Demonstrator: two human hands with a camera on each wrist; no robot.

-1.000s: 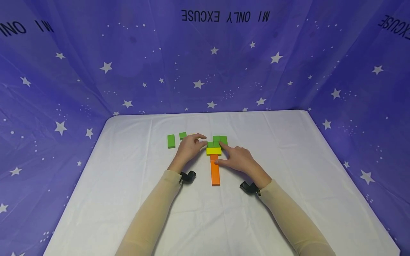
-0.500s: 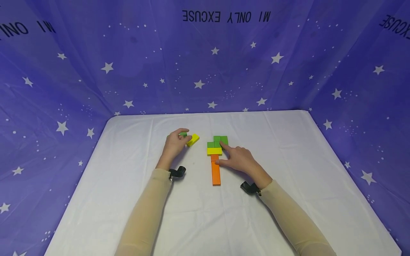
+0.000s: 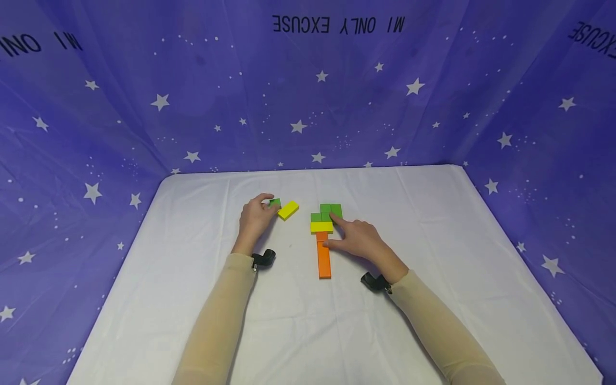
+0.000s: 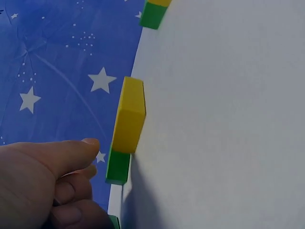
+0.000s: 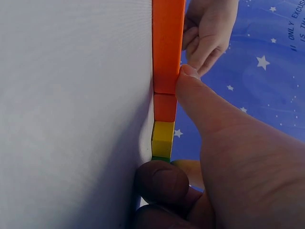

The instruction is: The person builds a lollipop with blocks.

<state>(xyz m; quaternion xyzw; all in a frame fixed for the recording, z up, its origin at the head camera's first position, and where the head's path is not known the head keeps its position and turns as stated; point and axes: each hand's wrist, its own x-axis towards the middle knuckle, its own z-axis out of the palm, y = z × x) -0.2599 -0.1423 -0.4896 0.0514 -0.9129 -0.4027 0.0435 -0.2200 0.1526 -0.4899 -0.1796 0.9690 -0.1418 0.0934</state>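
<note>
Small green block (image 3: 276,202) partly hidden

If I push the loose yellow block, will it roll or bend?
The loose yellow block has flat faces, so it would probably slide, not roll. Its straight edges suggest it's stiff. Lying flat on the white cloth, it likely won't tip.

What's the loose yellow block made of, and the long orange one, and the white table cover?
Loose yellow block: maybe painted wood or plastic; smooth, evenly coloured faces, crisp edges. Long orange block: likely the same, with smooth, even sides. White table cover: probably matte fabric, since soft creases run across it.
</note>
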